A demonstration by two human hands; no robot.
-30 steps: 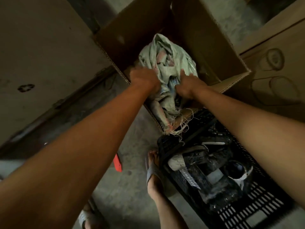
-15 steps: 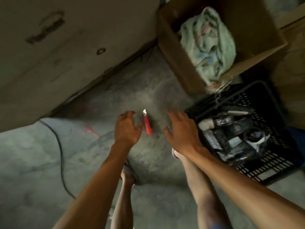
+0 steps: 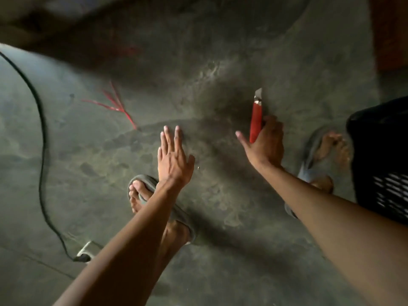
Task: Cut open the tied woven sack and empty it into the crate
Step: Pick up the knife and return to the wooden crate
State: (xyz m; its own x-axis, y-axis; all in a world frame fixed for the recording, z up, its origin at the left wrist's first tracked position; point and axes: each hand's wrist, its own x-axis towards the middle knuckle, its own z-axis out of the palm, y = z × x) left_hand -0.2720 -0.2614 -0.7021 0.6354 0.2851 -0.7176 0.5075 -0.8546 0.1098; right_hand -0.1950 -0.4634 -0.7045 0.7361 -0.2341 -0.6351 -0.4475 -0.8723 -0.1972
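a red knife point(image 3: 256, 120) is gripped by the right hand point(image 3: 265, 144) beside the crate point(image 3: 379, 155); the left hand point(image 3: 174, 160) is held flat, fingers together.

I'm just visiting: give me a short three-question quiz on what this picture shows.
1. True or false: the right hand is at the red knife.
2. The left hand is: A) open, holding nothing B) gripping the cable C) in the crate.
3. Fill in: the knife's blade is ____ (out / retracted).

Key: 1 true; 2 A; 3 out.
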